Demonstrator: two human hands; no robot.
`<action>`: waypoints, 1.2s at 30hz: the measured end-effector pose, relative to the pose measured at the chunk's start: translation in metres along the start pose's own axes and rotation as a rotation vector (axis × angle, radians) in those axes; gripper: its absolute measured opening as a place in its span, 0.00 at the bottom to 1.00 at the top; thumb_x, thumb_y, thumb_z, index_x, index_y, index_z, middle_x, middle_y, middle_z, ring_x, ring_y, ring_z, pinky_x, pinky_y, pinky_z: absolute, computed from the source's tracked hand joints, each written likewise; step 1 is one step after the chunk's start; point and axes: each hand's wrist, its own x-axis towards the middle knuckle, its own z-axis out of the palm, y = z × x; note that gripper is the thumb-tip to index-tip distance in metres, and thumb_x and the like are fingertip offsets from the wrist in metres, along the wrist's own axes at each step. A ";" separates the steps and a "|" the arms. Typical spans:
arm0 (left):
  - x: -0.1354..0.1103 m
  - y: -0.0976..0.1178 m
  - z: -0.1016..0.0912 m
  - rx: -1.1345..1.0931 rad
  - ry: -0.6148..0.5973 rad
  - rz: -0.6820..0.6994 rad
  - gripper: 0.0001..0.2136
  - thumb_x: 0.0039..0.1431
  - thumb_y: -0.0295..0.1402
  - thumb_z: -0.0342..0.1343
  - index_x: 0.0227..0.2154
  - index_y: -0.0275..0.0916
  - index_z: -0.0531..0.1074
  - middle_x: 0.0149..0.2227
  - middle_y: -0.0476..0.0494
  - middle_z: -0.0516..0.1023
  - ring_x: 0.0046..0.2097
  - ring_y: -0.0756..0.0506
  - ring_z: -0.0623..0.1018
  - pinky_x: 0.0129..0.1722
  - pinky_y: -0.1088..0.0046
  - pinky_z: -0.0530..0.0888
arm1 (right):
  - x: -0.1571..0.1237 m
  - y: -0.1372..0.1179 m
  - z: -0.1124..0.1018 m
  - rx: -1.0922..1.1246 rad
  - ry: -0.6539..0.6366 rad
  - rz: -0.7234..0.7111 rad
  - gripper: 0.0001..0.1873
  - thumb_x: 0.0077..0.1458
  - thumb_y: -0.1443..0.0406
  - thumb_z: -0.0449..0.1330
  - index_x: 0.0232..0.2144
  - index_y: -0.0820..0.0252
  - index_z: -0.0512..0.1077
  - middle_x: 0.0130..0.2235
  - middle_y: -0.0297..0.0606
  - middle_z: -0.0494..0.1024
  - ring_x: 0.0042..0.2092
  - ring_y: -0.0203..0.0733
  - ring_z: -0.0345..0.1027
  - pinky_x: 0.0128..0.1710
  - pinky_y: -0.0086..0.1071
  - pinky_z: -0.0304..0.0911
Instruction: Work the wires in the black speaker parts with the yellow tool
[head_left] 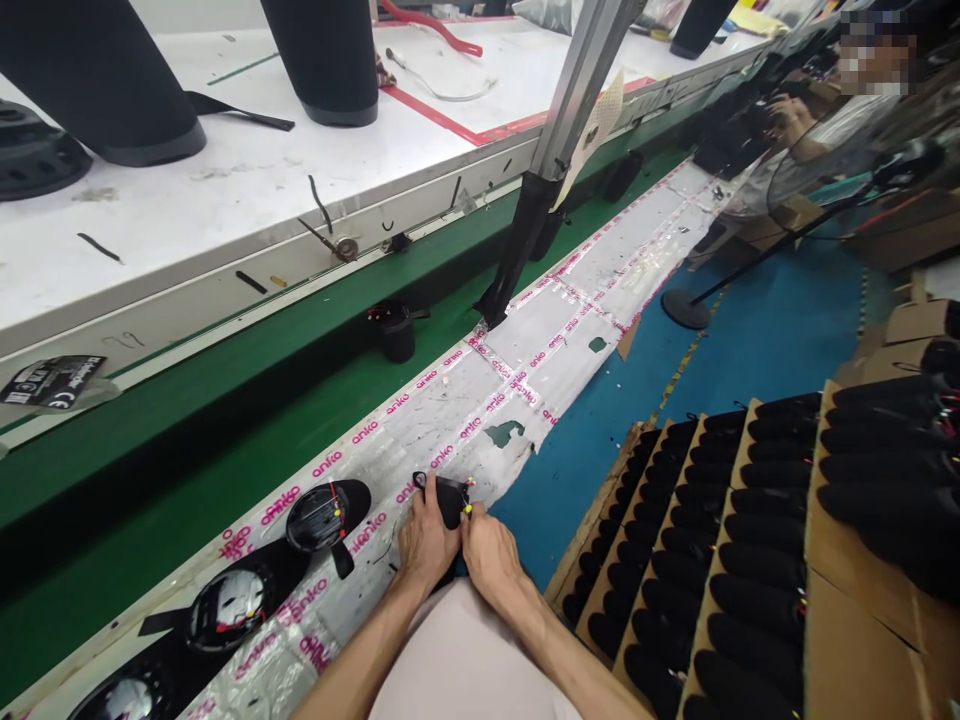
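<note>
Black part [448, 497], yellow and red wire tips [468, 510]. Green belt [225, 430]. Grey bench strip [547, 330] under clear tape [363, 434], repeated pink lettering. Blue floor [772, 330]. Brown cardboard boxes [847, 650], rows of black pieces [750, 530]. White table [225, 180], red tape line [450, 122].

I see black part [448, 497] | small, red/yellow wire tips at right | flat on taped ledge [465, 405] | pinched between left hand [424, 542], right hand [489, 556]

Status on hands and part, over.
Hands: left hand and right hand gripping black part. Part at taped bench edge. Nearby round units lie left, apart.
</note>
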 end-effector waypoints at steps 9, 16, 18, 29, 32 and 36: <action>-0.002 0.005 0.002 0.035 0.021 -0.006 0.35 0.64 0.45 0.50 0.69 0.35 0.48 0.48 0.32 0.72 0.42 0.35 0.80 0.36 0.61 0.74 | 0.003 -0.002 0.002 -0.020 -0.013 0.043 0.17 0.69 0.68 0.44 0.50 0.70 0.69 0.41 0.54 0.83 0.45 0.53 0.79 0.38 0.36 0.66; -0.001 0.005 0.002 0.055 0.011 -0.003 0.34 0.65 0.45 0.49 0.69 0.35 0.48 0.48 0.32 0.73 0.39 0.36 0.81 0.33 0.62 0.73 | 0.003 0.001 0.004 -0.014 -0.016 0.045 0.16 0.69 0.69 0.45 0.50 0.70 0.69 0.41 0.55 0.82 0.44 0.51 0.79 0.38 0.35 0.65; -0.001 0.006 0.001 0.056 0.005 -0.005 0.34 0.64 0.44 0.50 0.68 0.35 0.48 0.48 0.32 0.73 0.39 0.35 0.81 0.33 0.62 0.73 | 0.003 0.001 0.004 -0.008 -0.015 0.038 0.16 0.69 0.68 0.44 0.49 0.69 0.69 0.41 0.54 0.82 0.44 0.51 0.79 0.38 0.35 0.65; -0.001 0.008 -0.002 0.065 -0.014 -0.017 0.35 0.63 0.44 0.51 0.69 0.34 0.48 0.49 0.31 0.72 0.39 0.35 0.81 0.33 0.61 0.74 | 0.003 0.006 0.009 -0.004 0.013 0.018 0.16 0.70 0.67 0.44 0.49 0.68 0.69 0.40 0.51 0.83 0.42 0.52 0.79 0.36 0.36 0.65; 0.000 0.009 -0.003 0.069 -0.015 -0.019 0.35 0.63 0.43 0.51 0.69 0.35 0.48 0.49 0.31 0.72 0.39 0.35 0.81 0.33 0.61 0.74 | 0.004 0.006 0.011 -0.009 0.020 0.019 0.16 0.69 0.67 0.44 0.49 0.68 0.69 0.40 0.51 0.83 0.42 0.52 0.79 0.36 0.37 0.65; -0.001 0.009 -0.002 0.069 -0.005 -0.016 0.36 0.62 0.43 0.52 0.69 0.34 0.48 0.49 0.32 0.72 0.40 0.35 0.81 0.33 0.61 0.74 | 0.005 0.007 0.013 -0.015 0.021 0.030 0.16 0.69 0.67 0.44 0.48 0.68 0.69 0.40 0.53 0.83 0.42 0.52 0.79 0.36 0.36 0.66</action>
